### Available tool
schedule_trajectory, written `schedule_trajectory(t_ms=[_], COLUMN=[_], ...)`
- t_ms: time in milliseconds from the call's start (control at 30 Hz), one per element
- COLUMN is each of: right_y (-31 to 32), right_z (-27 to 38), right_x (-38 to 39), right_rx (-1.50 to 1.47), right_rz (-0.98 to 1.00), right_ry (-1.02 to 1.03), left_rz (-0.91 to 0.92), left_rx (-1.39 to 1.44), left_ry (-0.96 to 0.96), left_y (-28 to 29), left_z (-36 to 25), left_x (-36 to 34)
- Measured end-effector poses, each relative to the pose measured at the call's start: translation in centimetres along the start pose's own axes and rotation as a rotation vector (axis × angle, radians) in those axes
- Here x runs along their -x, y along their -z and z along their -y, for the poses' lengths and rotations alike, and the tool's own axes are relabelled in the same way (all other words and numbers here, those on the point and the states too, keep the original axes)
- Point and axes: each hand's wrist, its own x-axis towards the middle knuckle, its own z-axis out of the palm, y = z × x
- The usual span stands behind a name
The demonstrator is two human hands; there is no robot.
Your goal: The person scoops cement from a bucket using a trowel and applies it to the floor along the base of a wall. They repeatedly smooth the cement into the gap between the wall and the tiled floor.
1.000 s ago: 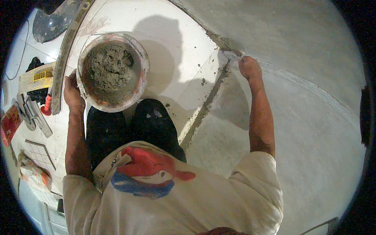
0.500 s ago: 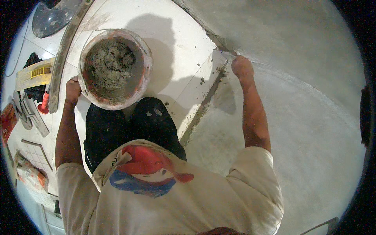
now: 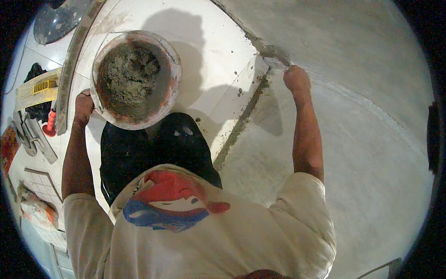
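My left hand is closed at the left side of a round bucket, apparently on its rim or handle. Grey wet mortar partly fills the bucket, which stands in front of my knees. Over to the right, my right hand is wrapped round the handle of a trowel. The trowel's blade points left, at the corner where the white tiles meet the grey cement floor. A mortar-filled joint runs from that corner toward my knees.
A long straightedge bar lies left of the bucket. Beyond it are a yellow-handled float, a black plastic bag, a red-handled tool and more trowels. A dark basin sits far left. Mortar crumbs dot the tiles.
My right hand and the trowel have shifted slightly to the right along the corner. The bucket and my left hand have moved slightly left in the view.
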Motion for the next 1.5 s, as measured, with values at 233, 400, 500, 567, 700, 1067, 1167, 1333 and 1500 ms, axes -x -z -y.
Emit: schedule_trajectory(t_ms=[233, 400, 500, 567, 700, 1067, 1167, 1333, 1500], right_y=[-2.7, -0.5, -0.6, -0.6, -1.1, -1.2, -2.3, -4.3, -2.4], right_z=[4.3, 5.6, 4.9, 4.0, 3.5, 5.8, 5.0, 0.9, 1.7], right_x=[-2.9, -4.4, -4.6, -4.3, -2.1, -2.9, -2.6, -5.5, -0.3], right_rx=[-0.076, -0.039, -0.111, -0.124, -0.184, -0.146, -0.179, -0.071, -0.059], right_rz=[-0.031, -0.016, -0.044, -0.066, -0.081, -0.128, -0.104, -0.118, -0.113], right_ry=[0.028, 0.059, 0.044, 0.095, 0.120, 0.136, 0.141, 0.210, 0.097], left_rz=[0.001, 0.018, 0.013, -0.011, -0.025, -0.014, 0.001, 0.004, -0.030], left_rx=[0.025, 0.151, 0.055, 0.032, 0.221, 0.200, 0.296, 0.226, 0.170], left_ry=[-0.061, 0.064, -0.026, -0.055, -0.036, 0.007, -0.023, -0.026, 0.007], left_y=[1.1, -0.2, 0.2, 0.2, 0.0, 0.0, 0.1, -0.8, 0.0], left_z=[3.2, 0.6, 1.9, 2.8, 4.1, 3.5, 4.6, 1.5, 3.0], left_x=[-1.6, -0.9, -1.6, -1.9, -2.0, -1.9, -2.5, -1.3, -1.0])
